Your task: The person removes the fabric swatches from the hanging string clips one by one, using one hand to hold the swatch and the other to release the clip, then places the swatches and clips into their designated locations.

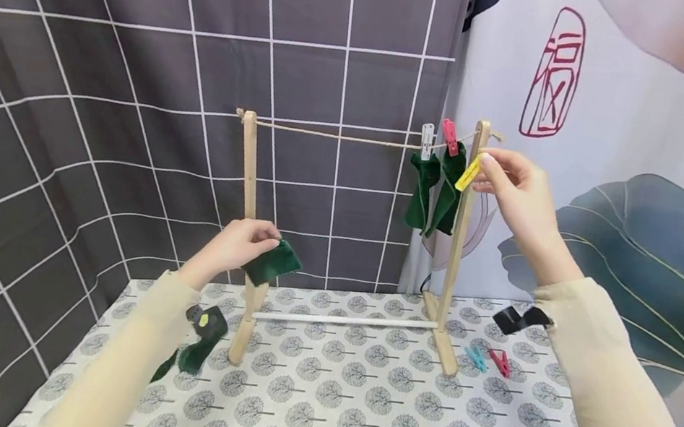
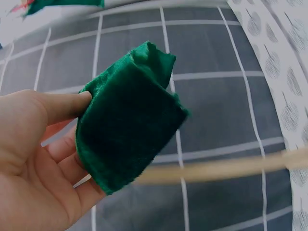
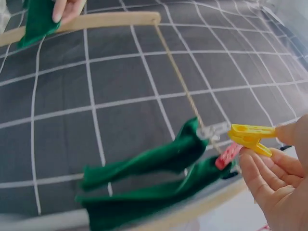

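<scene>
The left hand (image 1: 241,239) has thumb and fingers clamped on the edge of a green cloth (image 1: 274,264), which it holds up off the table (image 1: 354,405), in front of the wooden post (image 1: 250,164) on the left. The right hand (image 1: 519,187) pinches a yellow clip (image 1: 468,174) by its handle end, thumb on 1 leg and fingertips at the other, beside the right post (image 1: 459,245).

The cloth looks light, soft and floppy, with a short, velvety nap that probably grips the skin rather than slides. It seems hard to damage, but its free corner folds over, so a hold at 1 edge leaves the rest likely to curl. A pinch near a top corner, with the far edge hanging loose, should suit it best. The clip looks like light, stiff plastic; its handle legs stand apart, so the sprung mouth is probably closed. Both leg ends, squarely opposed, are the place to squeeze; an off-centre pinch might let it twist away.

2 more green cloths (image 1: 423,188) hang from the rope (image 1: 339,137), 1 under a white clip (image 1: 426,141) and 1 under a red clip (image 1: 450,137). They hang in limp folds, which suggests little weight.
</scene>
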A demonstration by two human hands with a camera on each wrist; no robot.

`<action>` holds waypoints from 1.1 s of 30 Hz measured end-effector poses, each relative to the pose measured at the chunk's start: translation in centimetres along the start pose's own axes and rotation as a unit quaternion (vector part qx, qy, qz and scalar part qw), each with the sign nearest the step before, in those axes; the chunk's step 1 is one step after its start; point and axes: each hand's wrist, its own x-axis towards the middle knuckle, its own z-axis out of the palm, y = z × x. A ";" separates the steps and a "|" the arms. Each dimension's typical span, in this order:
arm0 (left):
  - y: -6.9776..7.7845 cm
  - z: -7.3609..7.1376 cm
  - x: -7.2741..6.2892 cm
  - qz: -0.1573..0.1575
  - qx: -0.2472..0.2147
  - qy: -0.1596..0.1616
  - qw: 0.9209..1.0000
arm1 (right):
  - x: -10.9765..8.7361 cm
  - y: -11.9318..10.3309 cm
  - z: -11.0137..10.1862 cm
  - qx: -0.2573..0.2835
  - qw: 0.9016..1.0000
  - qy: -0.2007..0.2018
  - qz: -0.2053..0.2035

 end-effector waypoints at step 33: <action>-14.8 -4.1 -16.3 -0.201 0.082 0.155 0.964 | -11.5 17.8 -8.5 -0.217 0.956 -0.083 0.180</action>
